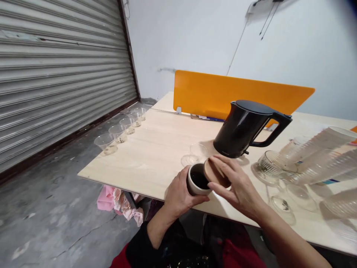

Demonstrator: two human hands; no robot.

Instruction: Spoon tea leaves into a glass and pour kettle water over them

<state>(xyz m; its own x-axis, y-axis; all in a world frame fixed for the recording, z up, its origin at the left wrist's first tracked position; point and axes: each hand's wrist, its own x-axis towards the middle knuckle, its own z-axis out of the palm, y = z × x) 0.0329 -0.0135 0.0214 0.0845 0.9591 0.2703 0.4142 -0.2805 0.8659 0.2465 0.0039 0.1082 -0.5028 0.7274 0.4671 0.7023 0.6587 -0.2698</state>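
My left hand [178, 195] is wrapped around a small jar [200, 192] with a cream rim and a dark inside, just over the table's front edge. What lies in the jar is too dark to make out. Between the fingers of my right hand [241, 188] is a round wooden lid [214, 174], tilted at the right side of the jar's mouth. A clear plastic cup [198, 149] stands just beyond the jar. Behind my right hand is a black electric kettle [240, 128].
Several clear cups [106, 145] with dark bits inside line the table's left edge. To the right are a ribbed glass [270, 163], stacked plastic cups [309, 160] and a cup [284, 204] with dark bits. An orange divider [223, 91] crosses the table [131, 160].
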